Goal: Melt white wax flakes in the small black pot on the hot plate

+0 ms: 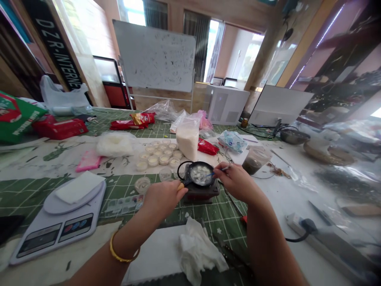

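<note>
My left hand [166, 196] is closed around the light-coloured handle of a small black frying pan [200, 163]. The pan sits on a small dark stove [202, 194]. White lumps in cloudy liquid [199, 174] lie inside it. Between the fingers of my right hand [230, 176] is a thin stick with a blue end [210, 174]; its tip reaches into the pan over the white lumps. Just behind the pan are several small clear cups with pale contents [164, 159]. Another clear cup [143, 185] stands left of the pan.
A kitchen scale [59, 214] is at the left. A bag of white granules [187, 139] stands behind the pan. Crumpled white tissue [198, 250] lies in front. To the right are a plastic cup with dark contents [256, 160] and a power strip with a plug [308, 225].
</note>
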Available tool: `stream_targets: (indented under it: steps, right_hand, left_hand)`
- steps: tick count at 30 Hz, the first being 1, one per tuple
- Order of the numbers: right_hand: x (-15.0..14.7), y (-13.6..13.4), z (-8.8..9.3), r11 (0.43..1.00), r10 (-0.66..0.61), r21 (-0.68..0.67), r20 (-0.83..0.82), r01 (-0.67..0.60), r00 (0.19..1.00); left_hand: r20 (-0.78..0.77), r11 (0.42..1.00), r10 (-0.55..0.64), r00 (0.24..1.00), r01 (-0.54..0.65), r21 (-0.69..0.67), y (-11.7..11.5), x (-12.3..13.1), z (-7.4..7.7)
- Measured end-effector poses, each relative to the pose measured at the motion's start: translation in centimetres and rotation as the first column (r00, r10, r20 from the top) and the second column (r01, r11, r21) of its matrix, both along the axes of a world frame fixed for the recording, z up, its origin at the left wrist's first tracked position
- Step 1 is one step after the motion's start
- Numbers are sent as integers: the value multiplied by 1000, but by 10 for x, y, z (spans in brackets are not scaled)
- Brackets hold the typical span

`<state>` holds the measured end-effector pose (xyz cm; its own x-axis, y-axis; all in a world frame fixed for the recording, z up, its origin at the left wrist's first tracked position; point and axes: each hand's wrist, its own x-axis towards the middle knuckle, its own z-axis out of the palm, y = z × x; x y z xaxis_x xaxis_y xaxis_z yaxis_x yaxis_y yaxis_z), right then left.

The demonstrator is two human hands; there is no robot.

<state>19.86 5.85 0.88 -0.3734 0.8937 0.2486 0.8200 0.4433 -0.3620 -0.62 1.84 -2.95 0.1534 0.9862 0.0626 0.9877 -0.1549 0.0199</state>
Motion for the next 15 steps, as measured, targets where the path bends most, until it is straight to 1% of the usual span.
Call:
stream_targets:
  steps: [2, 3, 4, 5, 7, 8, 9, 10, 12, 13, 14, 15]
  right_hand:
    - [-2, -2, 0, 995, 97, -30, -32, -98, 995]
    - [-3, -2, -1, 991, 125, -35, -47, -127, 991]
    - [-4, -2, -2, 992, 123, -31, -52, -125, 991]
    - [-5, 0, -2, 996, 90, -20, -43, -91, 995]
    - [-4, 3, -2, 1000, -31, 2, -4, 31, 1000]
    - [-2, 4, -2, 997, -73, 1, 9, 73, 997]
    - [-1, 4, -1, 997, -81, -14, 10, 81, 997]
    - [0, 3, 0, 998, -54, -35, -5, 54, 999]
    - [2, 2, 1, 996, 54, -68, -60, -58, 997]
    - [1, 2, 1, 994, 85, -68, -79, -90, 993]
    - [1, 3, 1, 995, 78, -59, -81, -83, 994]
    - [1, 4, 1, 998, 39, -47, -69, -42, 997]
  left_hand:
    - [2, 1000, -1, 1000, 1, 1, 0, 0, -1]
    - [6, 1000, 1, 1000, -1, 7, 0, 0, -1]
    - [9, 1000, 4, 1000, -4, 15, 0, 0, -3]
    - [11, 1000, 7, 1000, -7, 25, 1, 0, -4]
    - [11, 999, 11, 1000, -11, 49, 1, 1, -6]
    - [13, 998, 9, 1000, -10, 58, 1, 2, -7]
    - [17, 998, 6, 1000, -7, 63, 2, 2, -7]
    - [24, 998, 2, 1000, -4, 64, 2, 2, -7]
    - [45, 999, 1, 999, -4, 55, 2, 1, -5]
    - [57, 999, 4, 998, -7, 47, 2, 1, -4]
    - [69, 999, 6, 998, -9, 39, 2, 0, -3]
    - [81, 999, 5, 997, -7, 32, 2, -1, -2]
